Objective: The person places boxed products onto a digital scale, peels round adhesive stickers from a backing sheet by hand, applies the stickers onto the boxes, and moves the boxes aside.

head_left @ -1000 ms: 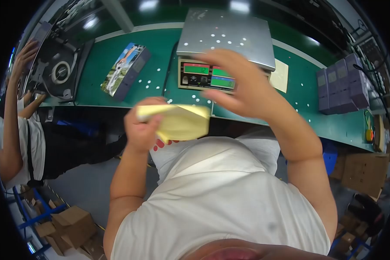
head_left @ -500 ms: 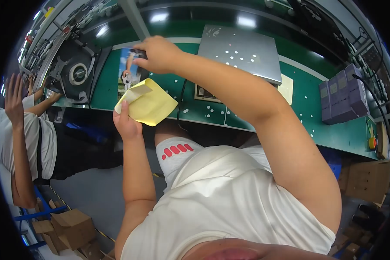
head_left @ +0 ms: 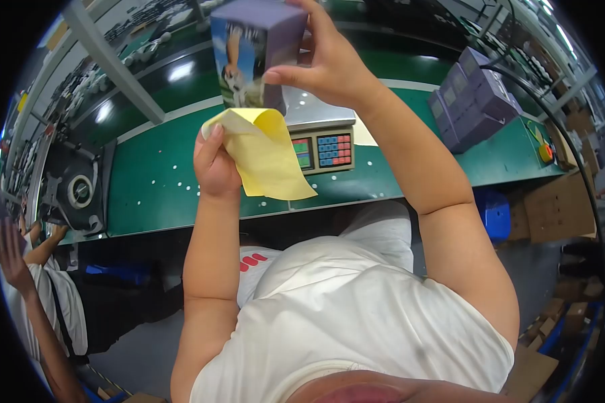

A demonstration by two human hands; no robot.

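Note:
My left hand point(head_left: 216, 161) pinches a yellow sheet point(head_left: 265, 158) by its folded upper corner, and the rest of the sheet hangs down to the right. Above it, my right hand point(head_left: 326, 64) grips a purple box point(head_left: 286, 40) with a picture on its front, held upright in the air. The sheet's top edge overlaps the lower part of the box in view. Behind the sheet and box stands a scale point(head_left: 336, 149), whose keypad shows while much of its metal plate is hidden.
Purple boxes point(head_left: 474, 101) are stacked on the green table point(head_left: 141, 181) at the right, near a yellow tape roll point(head_left: 546, 154). White dots lie on the tabletop. At the left are a black machine part point(head_left: 77, 191) and a co-worker's raised hand point(head_left: 12, 258). A blue stool point(head_left: 493, 213) stands below the table.
My right hand has lifted the purple box off the table and brought it up over the scale. My left hand has moved slightly right with the yellow sheet, and the view has shifted.

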